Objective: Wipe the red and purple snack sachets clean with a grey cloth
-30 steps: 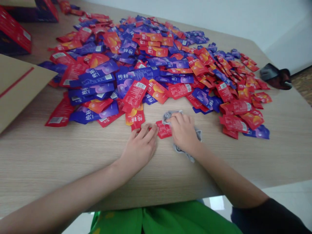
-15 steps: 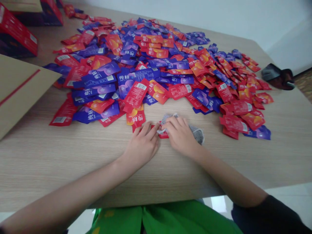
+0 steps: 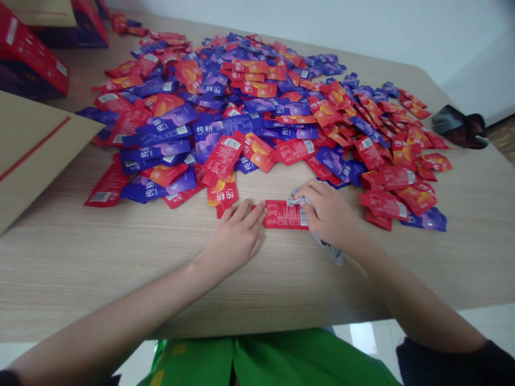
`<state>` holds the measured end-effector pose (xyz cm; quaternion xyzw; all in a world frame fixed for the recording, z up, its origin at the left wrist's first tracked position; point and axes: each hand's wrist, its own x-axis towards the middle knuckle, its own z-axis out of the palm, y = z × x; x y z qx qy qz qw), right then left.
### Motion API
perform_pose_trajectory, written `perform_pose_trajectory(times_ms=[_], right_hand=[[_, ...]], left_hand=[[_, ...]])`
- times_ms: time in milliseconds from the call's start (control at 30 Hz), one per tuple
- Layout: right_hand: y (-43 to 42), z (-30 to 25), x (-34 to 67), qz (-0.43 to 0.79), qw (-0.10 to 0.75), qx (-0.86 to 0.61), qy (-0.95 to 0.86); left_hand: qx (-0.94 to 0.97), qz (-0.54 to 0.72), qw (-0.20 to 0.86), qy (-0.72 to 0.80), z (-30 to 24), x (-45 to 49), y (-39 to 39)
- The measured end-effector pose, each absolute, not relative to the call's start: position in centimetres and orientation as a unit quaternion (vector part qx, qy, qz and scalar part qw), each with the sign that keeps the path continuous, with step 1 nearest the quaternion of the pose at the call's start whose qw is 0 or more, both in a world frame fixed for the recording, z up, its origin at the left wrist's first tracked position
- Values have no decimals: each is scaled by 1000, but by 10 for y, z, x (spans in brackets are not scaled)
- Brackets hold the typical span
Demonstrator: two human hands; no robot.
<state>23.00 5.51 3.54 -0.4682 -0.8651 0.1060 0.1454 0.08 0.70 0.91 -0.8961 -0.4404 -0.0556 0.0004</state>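
A red sachet [image 3: 285,214] lies flat on the table in front of me, its printed back and barcode facing up. My left hand [image 3: 238,234] presses the sachet's left end down against the table with its fingertips. In my right hand [image 3: 330,212] is a crumpled grey cloth [image 3: 333,251], pinched in the fingers, with a loose end trailing below the palm. The cloth touches the sachet's right part, and that hand covers the sachet's right edge.
A wide heap of red and purple sachets [image 3: 225,126] spreads across the table [image 3: 257,289] beyond my hands. Red and purple boxes [image 3: 30,61] stand at the back left, near a tan cardboard flap [image 3: 36,145]. Dark glasses [image 3: 461,126] lie by the right edge.
My right hand has slid right with the cloth along the sachet, uncovering its printed middle. My left hand has stayed at the sachet's left end.
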Motion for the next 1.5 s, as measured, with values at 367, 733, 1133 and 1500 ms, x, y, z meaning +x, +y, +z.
perform_pose_trajectory(times_ms=[367, 733, 1133, 1500], right_hand=[[43, 11, 233, 109, 110, -441, -884], [37, 28, 274, 98, 203, -539, -812], [71, 59, 281, 75, 168, -586, -789], [260, 91, 219, 60, 202, -547, -810]], left_hand=[[-892, -61, -20, -448, 2, -2, 7], [-886, -21, -78, -456, 35, 11, 37], [-888, 9, -169, -428, 52, 30, 84], [-857, -140, -45, -494, 86, 9, 271]])
